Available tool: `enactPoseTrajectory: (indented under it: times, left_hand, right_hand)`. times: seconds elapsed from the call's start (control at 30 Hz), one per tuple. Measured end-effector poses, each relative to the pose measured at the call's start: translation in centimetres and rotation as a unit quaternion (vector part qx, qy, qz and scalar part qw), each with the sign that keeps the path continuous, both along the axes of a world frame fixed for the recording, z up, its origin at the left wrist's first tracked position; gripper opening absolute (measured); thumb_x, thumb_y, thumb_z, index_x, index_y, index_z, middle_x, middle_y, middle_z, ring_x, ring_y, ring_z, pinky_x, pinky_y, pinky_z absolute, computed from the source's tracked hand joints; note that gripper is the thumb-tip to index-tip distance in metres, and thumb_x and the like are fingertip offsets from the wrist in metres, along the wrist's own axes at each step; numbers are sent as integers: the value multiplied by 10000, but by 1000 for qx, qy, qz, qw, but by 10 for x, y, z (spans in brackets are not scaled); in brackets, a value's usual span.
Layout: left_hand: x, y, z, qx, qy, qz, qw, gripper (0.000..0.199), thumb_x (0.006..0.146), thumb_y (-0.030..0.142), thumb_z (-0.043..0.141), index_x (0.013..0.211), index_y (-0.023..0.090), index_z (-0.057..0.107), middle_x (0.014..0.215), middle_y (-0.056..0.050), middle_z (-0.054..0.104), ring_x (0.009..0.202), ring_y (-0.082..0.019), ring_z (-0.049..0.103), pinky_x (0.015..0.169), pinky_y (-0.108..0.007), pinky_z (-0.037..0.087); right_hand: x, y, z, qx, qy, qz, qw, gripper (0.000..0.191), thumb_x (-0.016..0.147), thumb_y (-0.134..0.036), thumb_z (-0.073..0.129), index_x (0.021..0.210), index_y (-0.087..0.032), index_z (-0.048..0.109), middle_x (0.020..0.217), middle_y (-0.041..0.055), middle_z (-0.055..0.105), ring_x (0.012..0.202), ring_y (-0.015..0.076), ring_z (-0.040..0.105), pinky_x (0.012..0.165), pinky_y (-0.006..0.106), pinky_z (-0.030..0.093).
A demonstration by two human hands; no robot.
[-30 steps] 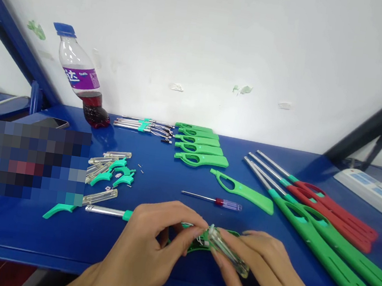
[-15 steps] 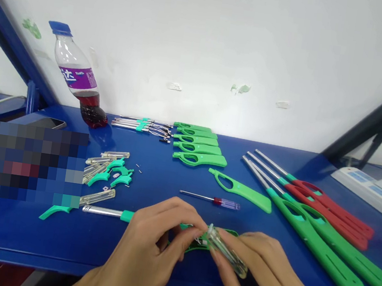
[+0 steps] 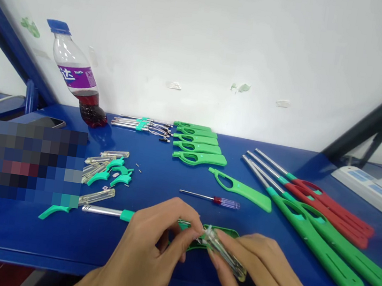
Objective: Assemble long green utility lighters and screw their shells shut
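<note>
My right hand (image 3: 258, 271) grips a clear plastic lighter fuel tank (image 3: 227, 254) between thumb and fingers, its narrow end tilted up toward my left hand. My left hand (image 3: 159, 238) is closed in a pinch at that narrow end; what lies between its fingertips is too small to make out. Under both hands lies an open green lighter handle shell (image 3: 233, 233), largely covered, with thin white wire showing in it. A metal lighter tube (image 3: 101, 211) with a teal collar runs out to the left from behind my left hand.
A screwdriver (image 3: 225, 202) and a green handle half (image 3: 248, 192) lie beyond my hands. Several green shells (image 3: 199, 157) and wired metal tubes (image 3: 127, 125) line the back. Clear tanks and teal triggers (image 3: 99, 177) are left, near a bottle (image 3: 79, 77). Assembled lighters (image 3: 312, 238) lie right.
The fuel tank and my right fingertips have shifted slightly left, toward my left hand. My left fingers keep their pinch, almost in the same place.
</note>
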State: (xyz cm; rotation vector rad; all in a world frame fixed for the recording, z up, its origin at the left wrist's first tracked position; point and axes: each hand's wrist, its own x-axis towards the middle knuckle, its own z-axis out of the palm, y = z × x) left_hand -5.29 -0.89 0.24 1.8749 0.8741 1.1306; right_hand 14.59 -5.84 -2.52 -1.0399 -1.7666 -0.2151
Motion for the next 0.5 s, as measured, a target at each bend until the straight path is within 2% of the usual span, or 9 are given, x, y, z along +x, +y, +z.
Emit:
enactPoseTrajectory:
  times: [0.13, 0.33, 0.43, 0.5]
  left_hand:
    - [-1, 0, -3, 35, 19, 5, 999, 224, 1033, 99, 564, 867, 237, 625, 847, 20, 681, 599, -98, 601, 520, -231, 459]
    - [-1, 0, -5, 139, 44, 0, 989, 260, 1036, 40, 480, 871, 236, 525, 841, -1, 613, 710, -126, 581, 598, -248, 441]
    - [0, -1, -6, 151, 45, -11, 987, 272, 1032, 24, 453, 866, 240, 469, 839, 4, 564, 692, -123, 570, 594, -255, 436]
    - [1, -2, -6, 150, 49, -8, 988, 288, 1027, 8, 448, 858, 242, 447, 828, 8, 535, 676, -124, 559, 566, -264, 406]
  right_hand:
    - [0, 2, 0, 1, -7, 10, 1000, 282, 906, -6, 791, 1148, -151, 782, 928, 49, 806, 813, 170, 745, 739, 321, 613]
    - [10, 2, 4, -12, -41, 48, 998, 274, 954, -27, 733, 1138, -218, 801, 1044, 4, 870, 878, 169, 834, 971, 346, 638]
    - [16, 1, 9, -25, -69, 82, 994, 256, 999, -58, 682, 1095, -255, 816, 1121, -6, 871, 925, 168, 850, 1026, 350, 626]
    - [17, 1, 10, -31, -58, 81, 994, 239, 1008, -69, 683, 1128, -239, 799, 1097, 0, 876, 909, 165, 854, 1038, 342, 621]
